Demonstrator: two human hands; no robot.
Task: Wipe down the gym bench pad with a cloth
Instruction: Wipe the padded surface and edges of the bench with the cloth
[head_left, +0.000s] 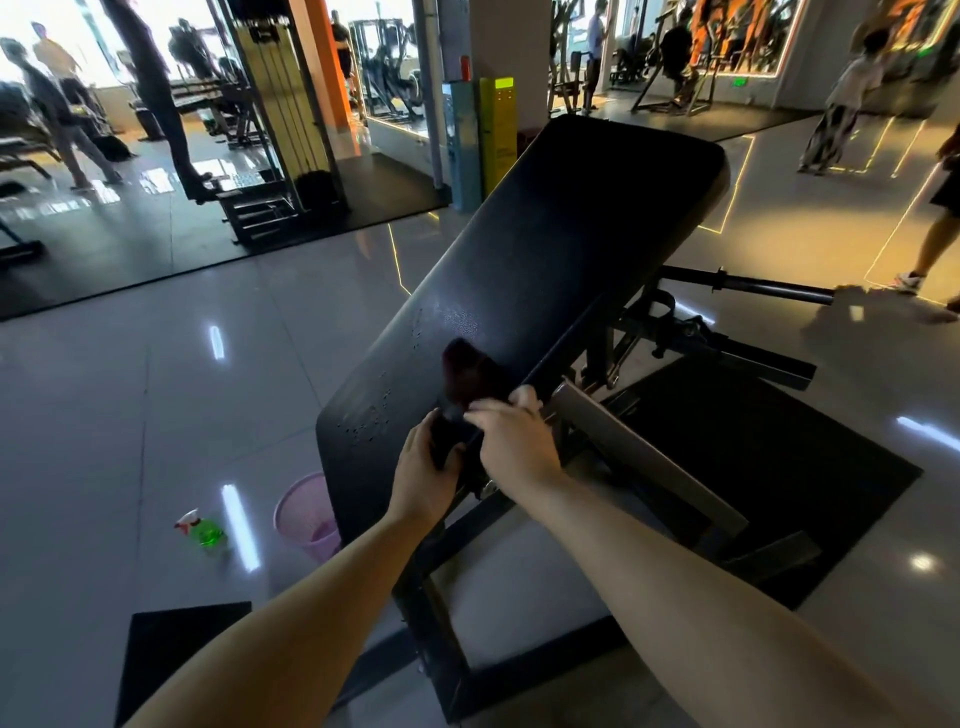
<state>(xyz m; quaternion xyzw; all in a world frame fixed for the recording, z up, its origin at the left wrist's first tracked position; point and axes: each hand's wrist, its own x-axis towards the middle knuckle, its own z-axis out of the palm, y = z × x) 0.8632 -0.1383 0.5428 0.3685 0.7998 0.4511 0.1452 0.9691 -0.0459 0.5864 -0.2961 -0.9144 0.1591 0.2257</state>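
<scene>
Both hands meet at the lower right edge of the inclined black bench pad (545, 249): the left hand (426, 467) is closed around one end of a dark cloth (467, 374), and the right hand (511, 434) pinches the same cloth where it drapes onto the pad surface. Fine droplets speckle the pad just left of and above the cloth. On the glossy tile floor to the left, a green spray bottle (203, 528) lies beside a pink mesh wastebasket (306, 517), well apart from the hands.
</scene>
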